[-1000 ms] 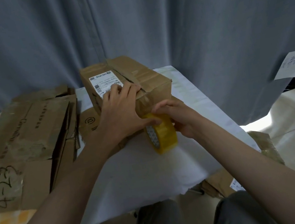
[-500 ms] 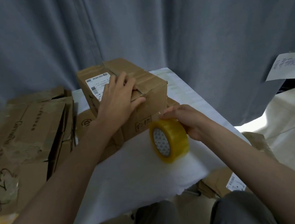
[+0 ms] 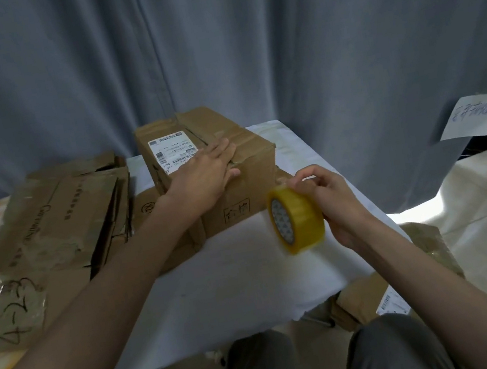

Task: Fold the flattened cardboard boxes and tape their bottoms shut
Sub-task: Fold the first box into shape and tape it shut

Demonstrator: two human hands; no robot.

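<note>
A folded brown cardboard box (image 3: 238,198) stands on the white-covered table (image 3: 238,289), its flaps closed on top and a white shipping label on the left flap. My left hand (image 3: 204,175) lies flat on top of the box and presses across the flap seam. To the right of the box, my right hand (image 3: 333,204) grips a roll of yellow tape (image 3: 295,219) held just above the table, its open core facing left. The thumb and forefinger pinch near the top of the roll.
A stack of flattened cardboard boxes (image 3: 48,231) lies left of the table, one with handwritten marks. More cardboard (image 3: 424,256) sits on the floor under the table's right edge. A grey curtain (image 3: 211,43) hangs close behind. A paper sign (image 3: 474,114) hangs at right.
My right hand has pulled the tape roll away from the box's front face, to the right and up. My left hand has slid further onto the top seam and flattened out.
</note>
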